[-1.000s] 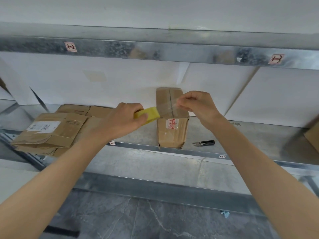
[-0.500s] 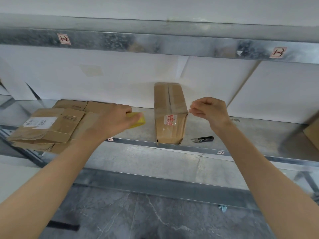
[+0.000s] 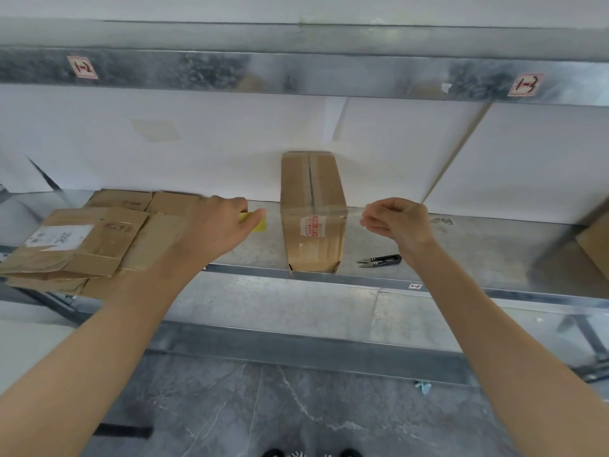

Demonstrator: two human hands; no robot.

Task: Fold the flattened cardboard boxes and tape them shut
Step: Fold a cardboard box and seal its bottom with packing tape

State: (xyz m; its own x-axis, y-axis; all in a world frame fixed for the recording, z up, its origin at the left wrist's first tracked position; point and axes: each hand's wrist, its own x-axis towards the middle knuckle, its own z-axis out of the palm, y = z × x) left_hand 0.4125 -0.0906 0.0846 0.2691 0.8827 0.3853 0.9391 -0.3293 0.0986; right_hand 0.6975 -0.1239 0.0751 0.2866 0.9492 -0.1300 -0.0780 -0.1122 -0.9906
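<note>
Two forearms are pointing inward from the lower corners, flanking the folded box (image 3: 313, 206) standing mid-frame on the shelf (image 3: 478, 258). At its left the left hand (image 3: 214, 232) is gripping a yellow tape roll (image 3: 255, 222); the right hand (image 3: 398, 222) is pinching clear tape (image 3: 354, 214) stretching off its right edge.

The box (image 3: 313, 219) stands on the shelf (image 3: 478, 255), between your left hand (image 3: 217, 225) and your right hand (image 3: 395, 222). Flat boxes (image 3: 82, 245) lie left of it, scissors (image 3: 379, 260) right of it.
</note>
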